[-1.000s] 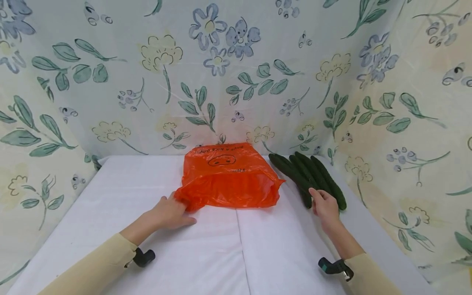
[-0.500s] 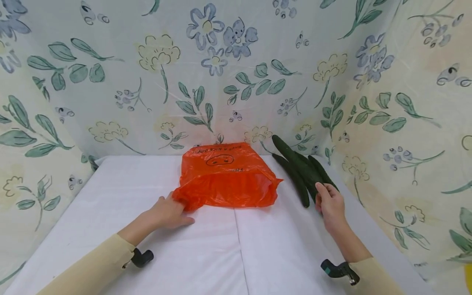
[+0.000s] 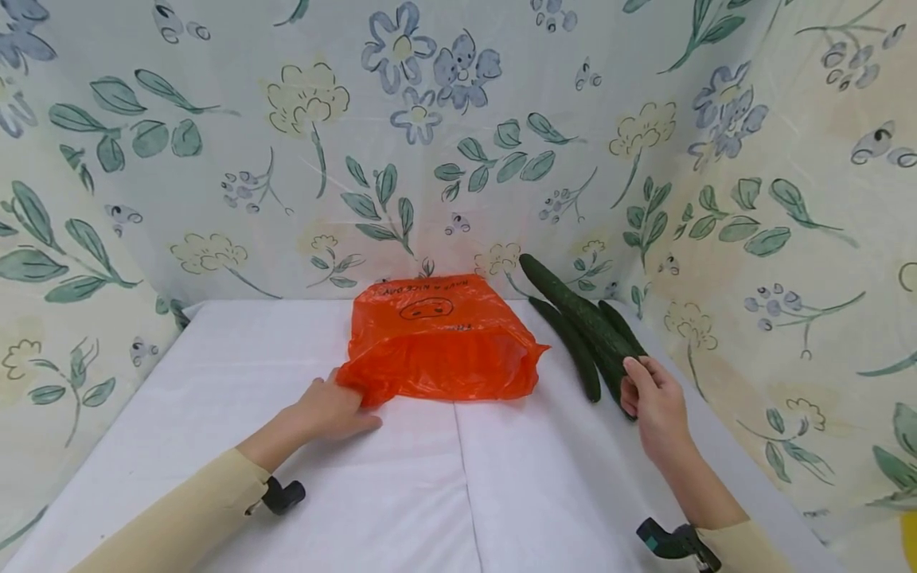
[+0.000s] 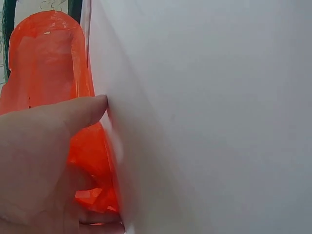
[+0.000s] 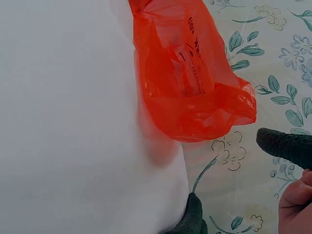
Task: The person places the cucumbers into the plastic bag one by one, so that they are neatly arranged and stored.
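Observation:
My right hand [image 3: 659, 406] grips a dark green cucumber [image 3: 562, 298] by its near end. The cucumber slants up, its far end raised against the backdrop, and in the right wrist view its tip points toward the bag. Other cucumbers [image 3: 576, 354] lie below and beside it, partly covered by it. A red plastic bag [image 3: 430, 298] with black print lies with its mouth gaping toward me. At the bag's near left corner rests my left hand [image 3: 322, 414], fingers partly hidden by the plastic. In the left wrist view the thumb [image 4: 78, 113] is straight and apart from the fingers.
A white cloth [image 3: 243, 358] covers the table. Floral sheets [image 3: 430, 183] hang at the back and both sides. Each wrist wears a small black camera [image 3: 282, 495]. A bit of yellow [image 3: 908, 541] shows at the lower right edge.
My right hand has lifted one cucumber from the row and moved right and toward me, tipping its far end up. The left hand stays at the bag's corner.

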The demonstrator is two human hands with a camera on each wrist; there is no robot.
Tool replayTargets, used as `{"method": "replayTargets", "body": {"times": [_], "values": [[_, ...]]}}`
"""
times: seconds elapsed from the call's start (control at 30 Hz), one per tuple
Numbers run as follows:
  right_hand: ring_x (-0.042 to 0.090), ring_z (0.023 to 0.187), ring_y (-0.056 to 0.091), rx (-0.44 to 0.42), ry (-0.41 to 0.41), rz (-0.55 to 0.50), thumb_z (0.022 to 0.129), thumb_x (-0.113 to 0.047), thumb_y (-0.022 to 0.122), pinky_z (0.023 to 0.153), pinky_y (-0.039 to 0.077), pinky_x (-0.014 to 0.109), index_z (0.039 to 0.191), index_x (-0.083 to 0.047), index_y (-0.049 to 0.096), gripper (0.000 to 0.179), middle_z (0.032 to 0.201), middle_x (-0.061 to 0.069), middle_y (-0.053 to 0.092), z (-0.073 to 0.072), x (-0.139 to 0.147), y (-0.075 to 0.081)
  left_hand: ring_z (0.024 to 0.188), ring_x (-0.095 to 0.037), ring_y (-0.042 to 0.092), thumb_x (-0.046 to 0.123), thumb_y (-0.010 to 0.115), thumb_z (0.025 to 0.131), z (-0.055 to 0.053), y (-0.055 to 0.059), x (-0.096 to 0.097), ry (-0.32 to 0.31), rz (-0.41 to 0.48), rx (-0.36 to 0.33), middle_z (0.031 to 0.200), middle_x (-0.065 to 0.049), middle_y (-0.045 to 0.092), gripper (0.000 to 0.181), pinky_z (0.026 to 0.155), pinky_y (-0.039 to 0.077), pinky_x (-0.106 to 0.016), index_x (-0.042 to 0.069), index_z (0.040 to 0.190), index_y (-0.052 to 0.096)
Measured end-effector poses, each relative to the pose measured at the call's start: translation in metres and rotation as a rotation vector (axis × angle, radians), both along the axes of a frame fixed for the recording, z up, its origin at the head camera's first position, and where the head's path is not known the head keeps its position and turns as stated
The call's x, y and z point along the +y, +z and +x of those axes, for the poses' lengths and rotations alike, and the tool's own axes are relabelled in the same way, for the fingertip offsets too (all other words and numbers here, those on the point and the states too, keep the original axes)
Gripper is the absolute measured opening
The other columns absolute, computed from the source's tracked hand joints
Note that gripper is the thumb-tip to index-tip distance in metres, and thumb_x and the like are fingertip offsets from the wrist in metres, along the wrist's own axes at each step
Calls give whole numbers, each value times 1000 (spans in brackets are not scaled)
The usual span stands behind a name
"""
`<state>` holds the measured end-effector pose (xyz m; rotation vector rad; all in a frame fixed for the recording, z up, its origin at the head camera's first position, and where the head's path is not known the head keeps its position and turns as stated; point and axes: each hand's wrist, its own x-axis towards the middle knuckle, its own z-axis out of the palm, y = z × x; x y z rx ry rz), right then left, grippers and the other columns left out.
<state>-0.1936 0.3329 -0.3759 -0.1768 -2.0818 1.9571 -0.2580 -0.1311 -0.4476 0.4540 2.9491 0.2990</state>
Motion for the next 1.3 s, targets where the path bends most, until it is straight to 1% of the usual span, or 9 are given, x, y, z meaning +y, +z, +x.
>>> {"method": "replayTargets", "body": {"times": [0.1,0.3,0.43,0.6,0.73,0.93,1.03,1.17,1.3], "values": [[18,57,36,26,47,-21,99,-38,62,53,34,29,91,-5,46,38,68,1,37,6,1,3,104,-26,47,53,77,81,-3,1,6,26,6,-19,100,-3,58,51,88,45,-49,14,114,69],[20,57,33,50,133,-21,102,-35,58,56,27,37,90,-7,44,33,67,2,34,16,0,8,99,-26,47,48,77,82,-11,0,15,77,26,-55,106,-9,53,45,83,45,-46,13,110,70],[20,57,34,57,171,-24,103,-33,57,55,29,36,90,-8,45,30,67,2,36,22,-3,10,97,-28,47,48,75,83,-15,1,18,104,22,-83,106,-11,50,43,81,45,-45,12,107,70],[17,58,40,78,209,0,104,-30,55,52,37,28,94,-7,50,25,70,2,42,30,-5,12,97,-30,48,48,75,84,-20,5,20,153,24,-122,107,-13,49,44,79,47,-44,10,108,70],[19,58,40,114,257,26,106,-23,51,52,39,27,95,-8,53,19,70,3,44,38,-3,12,103,-30,47,47,76,84,-23,6,22,151,31,-102,109,-12,51,51,85,46,-47,10,118,66],[27,57,31,178,364,69,108,-9,42,51,26,40,98,-6,55,16,67,9,40,46,4,11,104,-29,45,47,76,83,-25,5,23,132,46,-80,108,-10,53,57,87,44,-49,10,124,62],[28,56,30,179,423,98,108,-6,40,51,25,41,100,-7,55,17,66,10,39,50,6,10,104,-28,45,47,77,83,-25,5,23,129,61,-78,108,-9,53,57,87,44,-48,12,125,61],[29,56,28,177,506,100,107,-2,38,50,24,41,103,-7,56,19,66,12,36,54,7,7,104,-28,45,47,78,82,-25,4,22,135,74,-91,109,-9,52,59,86,44,-48,13,126,60],[30,56,30,152,531,126,107,-2,38,49,25,40,104,-8,56,20,66,13,37,55,6,1,103,-28,46,47,79,81,-24,5,23,139,72,-100,108,-10,52,60,86,45,-47,13,127,59]]}}
